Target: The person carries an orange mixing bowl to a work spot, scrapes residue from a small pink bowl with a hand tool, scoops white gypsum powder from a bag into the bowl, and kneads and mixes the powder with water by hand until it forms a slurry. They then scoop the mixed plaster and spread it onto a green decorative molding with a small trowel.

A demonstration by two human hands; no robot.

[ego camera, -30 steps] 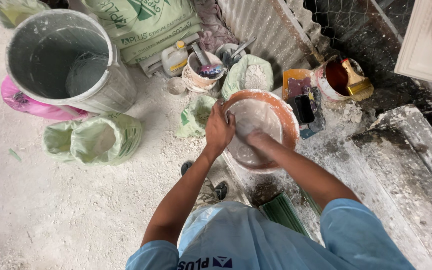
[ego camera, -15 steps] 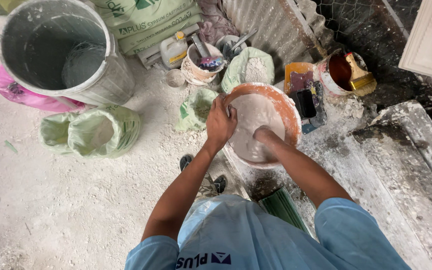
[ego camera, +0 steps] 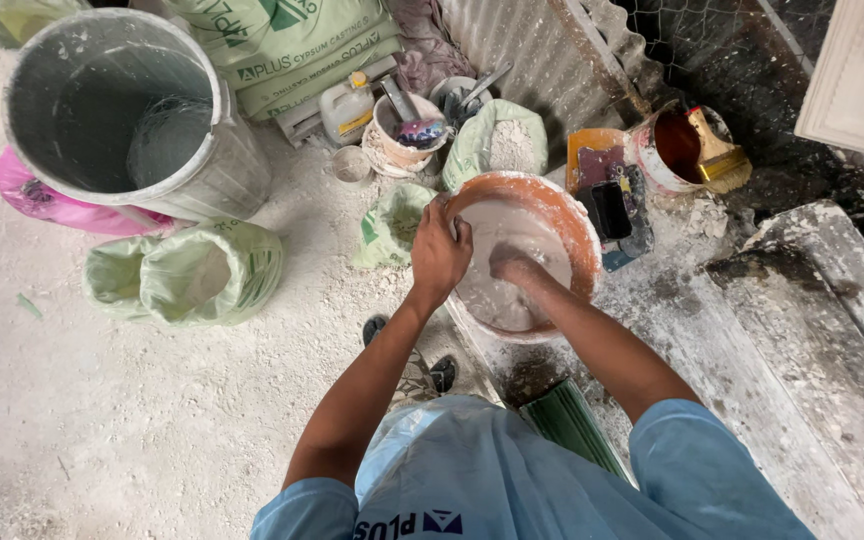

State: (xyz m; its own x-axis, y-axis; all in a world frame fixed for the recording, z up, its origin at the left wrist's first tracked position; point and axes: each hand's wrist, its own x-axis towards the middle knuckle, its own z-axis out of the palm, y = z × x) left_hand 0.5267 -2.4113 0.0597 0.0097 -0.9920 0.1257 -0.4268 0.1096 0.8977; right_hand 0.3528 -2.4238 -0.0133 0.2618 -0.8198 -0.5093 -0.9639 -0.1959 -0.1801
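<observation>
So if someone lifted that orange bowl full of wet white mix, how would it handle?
The orange bowl looks well filled with white mix, so probably heavy. Its rim is smeared, so likely slippery. The left hand grips the rim while the right hand sits in the mix, suggesting it shifts unless steadied.

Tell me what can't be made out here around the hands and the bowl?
Head view:
- Right hand: fingers sunk in the grey mix, hidden.
- Left hand: palm side hidden; only its back shows on the orange bowl rim.
- Bowl's bottom: covered by the mix.
- Grey bin: bottom in shadow.
</observation>
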